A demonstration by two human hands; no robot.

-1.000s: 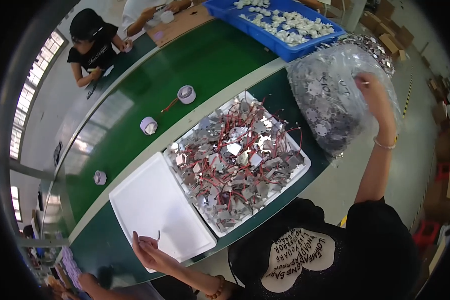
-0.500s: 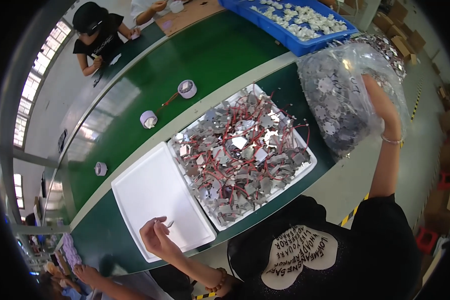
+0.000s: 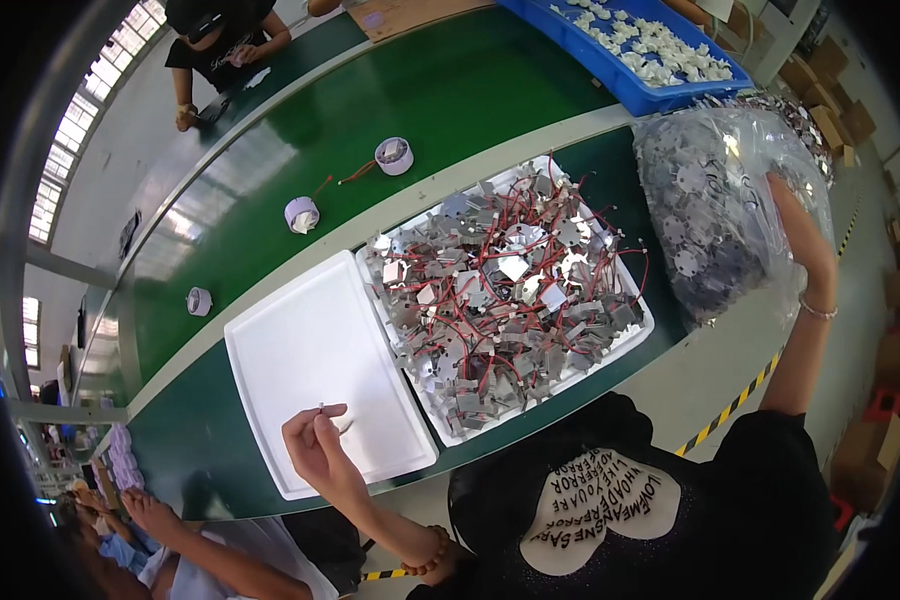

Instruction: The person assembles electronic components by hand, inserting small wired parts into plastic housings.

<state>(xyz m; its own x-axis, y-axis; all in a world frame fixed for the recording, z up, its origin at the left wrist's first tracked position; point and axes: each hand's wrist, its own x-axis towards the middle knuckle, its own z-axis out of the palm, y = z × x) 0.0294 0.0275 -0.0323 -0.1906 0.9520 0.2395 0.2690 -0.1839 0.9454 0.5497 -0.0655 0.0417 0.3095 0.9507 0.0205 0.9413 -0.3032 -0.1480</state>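
Observation:
My left hand [image 3: 325, 450] hovers over the near part of a white tray [image 3: 300, 330], thumb and index finger pinched round something too small to make out. Just beside the fingertips a small dark sliver [image 3: 346, 428] shows against the tray. My right hand [image 3: 802, 232] is at the side of a clear plastic bag [image 3: 705, 200] full of flat grey metal pieces. It grips the bag's side, with most fingers hidden. Between my hands a white box [image 3: 625, 350] holds a heap of grey metal parts with red wires [image 3: 500, 310].
A blue crate [image 3: 660, 98] of white pieces stands at the far right. Lilac round cases [image 3: 393, 156] sit on the green belt [image 3: 270, 200]. Across it a person [image 3: 220, 45] in black works. At lower left another person's hand [image 3: 155, 515] reaches over the table.
The whole view has shifted slightly. My left hand stays pinched above the tray and my right hand remains on the bag. The person opposite has brought a hand lower.

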